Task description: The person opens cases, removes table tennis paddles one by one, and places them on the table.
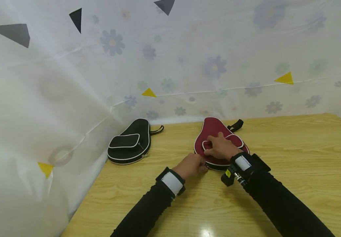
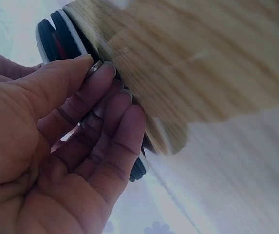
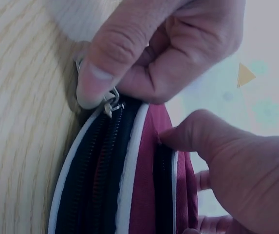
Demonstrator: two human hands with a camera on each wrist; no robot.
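A dark red table tennis bat case [image 1: 212, 126] with white piping lies on the table. My left hand [image 1: 192, 165] is at its near left edge. Between thumb and index finger it pinches the metal zipper pull [image 3: 114, 95], also visible in the left wrist view. Beyond the slider the zipper teeth [image 3: 102, 165] stand apart, showing a dark gap. My right hand [image 1: 222, 147] grips the case's front pocket [image 1: 238, 141], its thumb [image 3: 178, 139] against the pocket's dark zipper edge and its fingers over the front, partly hidden.
A black bat case [image 1: 135, 131] with white piping lies to the left on the wooden table [image 1: 301, 158]. The red case's black wrist strap [image 1: 237, 125] sticks out behind it. White flowered sheeting [image 1: 182, 65] hangs behind and at the left.
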